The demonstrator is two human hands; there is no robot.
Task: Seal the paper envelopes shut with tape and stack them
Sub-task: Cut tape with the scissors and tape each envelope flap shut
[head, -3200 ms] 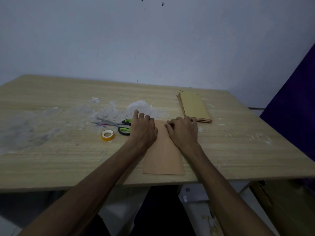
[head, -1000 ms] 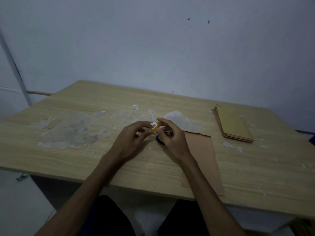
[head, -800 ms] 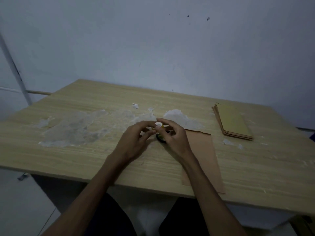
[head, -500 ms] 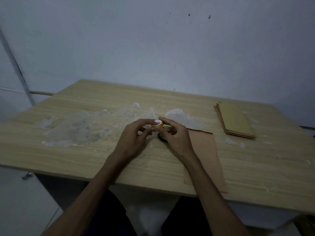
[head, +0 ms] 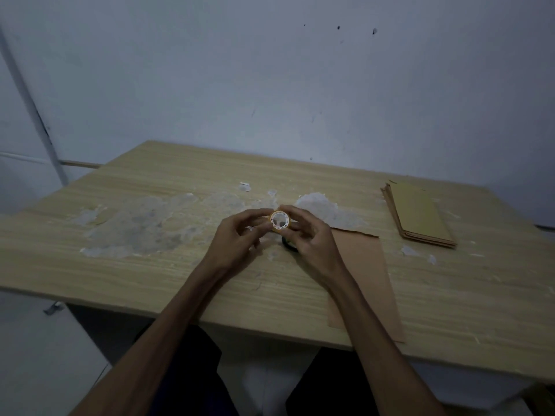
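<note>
Both hands have come off the envelope since a few seconds back and the tape roll [head: 280, 220] is up off the bench [head: 150, 280] now, held between them just above the wood. Going left to right: the left hand [head: 237, 238] has its fingertips curled onto the roll's left rim, and the right hand [head: 306, 235] pinches the right side, so the roll's open core faces pretty much straight at the camera, axis pointing up and toward the person. My guess is they're holding it like that to hunt for the loose tape end with a fingernail. Something dark peeks out under the right hand, probably the scissors [head: 288, 245], but it's mostly hidden. Right of the hands, the brown envelope [head: 363, 280] lies flat, long axis running from the near edge toward the wall, leaning a little left at the far end, near end overhanging the bench edge. Far right is the stack of envelopes [head: 420, 216], well apart, lying roughly the same way.
</note>
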